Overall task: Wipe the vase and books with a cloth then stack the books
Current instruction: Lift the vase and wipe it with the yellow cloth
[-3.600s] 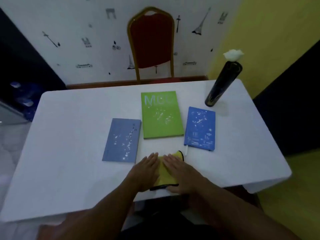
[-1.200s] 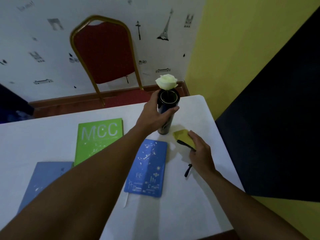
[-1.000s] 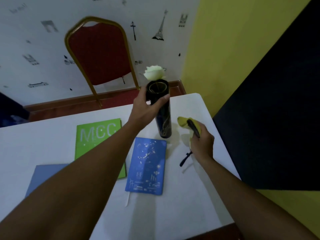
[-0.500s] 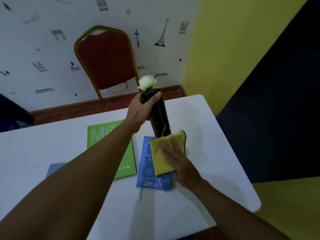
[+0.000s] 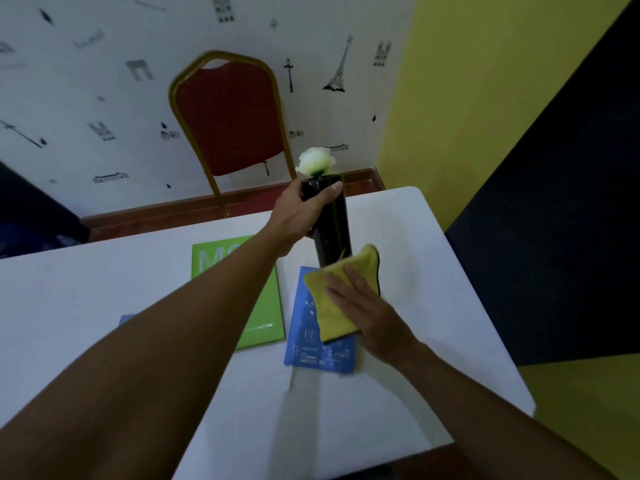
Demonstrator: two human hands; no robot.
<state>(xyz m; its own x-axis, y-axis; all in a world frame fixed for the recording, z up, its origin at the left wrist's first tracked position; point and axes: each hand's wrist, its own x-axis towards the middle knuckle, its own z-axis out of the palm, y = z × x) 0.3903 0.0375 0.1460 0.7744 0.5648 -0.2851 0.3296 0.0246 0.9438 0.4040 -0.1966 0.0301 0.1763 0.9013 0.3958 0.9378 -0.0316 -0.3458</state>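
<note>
My left hand grips the neck of the tall black vase, which is held off the white table and tilted slightly. A white rose stands in its mouth. My right hand holds the yellow cloth wrapped against the vase's lower end, which the cloth hides. Below them lie the blue book and the green book, flat on the table. Only a sliver of the pale blue book shows beside my left forearm.
A red chair with a gold frame stands behind the table's far edge. The table's right edge runs close to my right arm, with a yellow wall and a dark panel beyond it.
My left hand took the vase by its neck and lifted it off the table. My right hand brought the yellow cloth from the table up against the vase's lower part.
</note>
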